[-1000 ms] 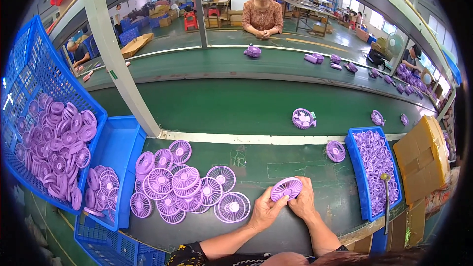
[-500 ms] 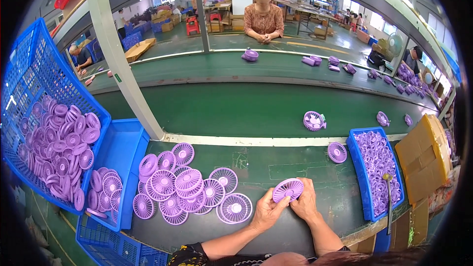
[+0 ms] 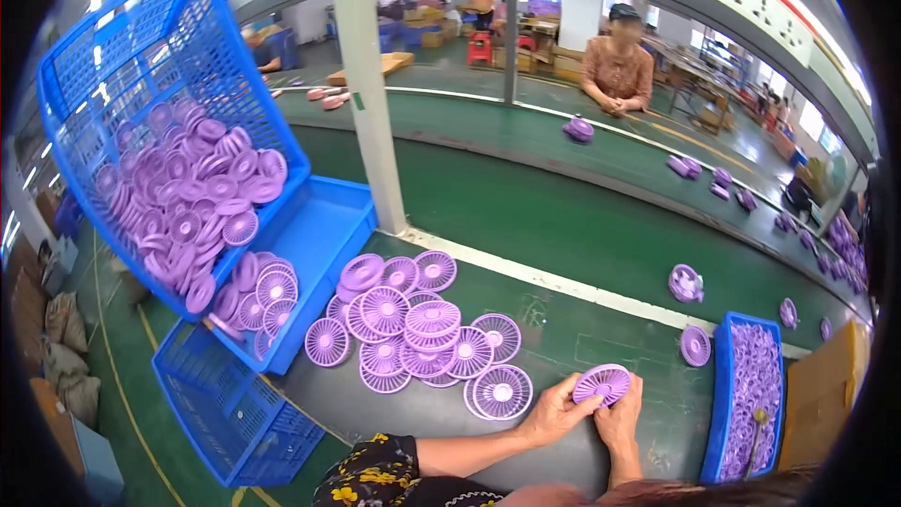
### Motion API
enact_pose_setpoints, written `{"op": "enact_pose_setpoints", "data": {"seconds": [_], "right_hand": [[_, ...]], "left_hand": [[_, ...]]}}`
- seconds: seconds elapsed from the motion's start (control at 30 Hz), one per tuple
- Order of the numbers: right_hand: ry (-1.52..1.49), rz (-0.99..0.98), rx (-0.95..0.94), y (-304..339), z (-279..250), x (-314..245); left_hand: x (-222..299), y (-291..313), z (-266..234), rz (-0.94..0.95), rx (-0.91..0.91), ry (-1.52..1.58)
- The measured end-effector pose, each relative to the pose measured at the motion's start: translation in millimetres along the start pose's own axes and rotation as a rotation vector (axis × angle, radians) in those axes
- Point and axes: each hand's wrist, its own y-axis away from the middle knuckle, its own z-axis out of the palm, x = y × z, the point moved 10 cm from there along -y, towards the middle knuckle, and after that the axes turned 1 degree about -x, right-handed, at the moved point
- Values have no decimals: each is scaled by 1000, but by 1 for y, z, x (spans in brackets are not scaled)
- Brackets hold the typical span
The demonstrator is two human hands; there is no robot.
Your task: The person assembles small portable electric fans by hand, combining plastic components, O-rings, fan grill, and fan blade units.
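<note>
- My left hand (image 3: 557,412) pinches the purple grille (image 3: 602,383) above the bench (image 3: 554,338), likely steadying it.
- My right hand (image 3: 619,424) meets its right rim; fingertips hidden, grip I can't tell.
- Loose grilles (image 3: 385,311) lie toward the bench's left edge, presumably for reach.

can't actually read any text here, tbh; there's a small green label (image 3: 358,101) on the pale post (image 3: 377,155), but it's way too tiny to make out
</note>
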Motion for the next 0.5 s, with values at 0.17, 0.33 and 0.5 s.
{"op": "enact_pose_setpoints", "data": {"seconds": [0.17,0.33,0.5], "right_hand": [[-2,16,35,-2,-4,-3],[45,1,0,1,6,7],[37,11,-16,2,5,3]], "left_hand": [[-7,-2,-1,0,0,-8],[5,3,-2,-67,46,8],[1,4,-3,-30,12,37]]}}
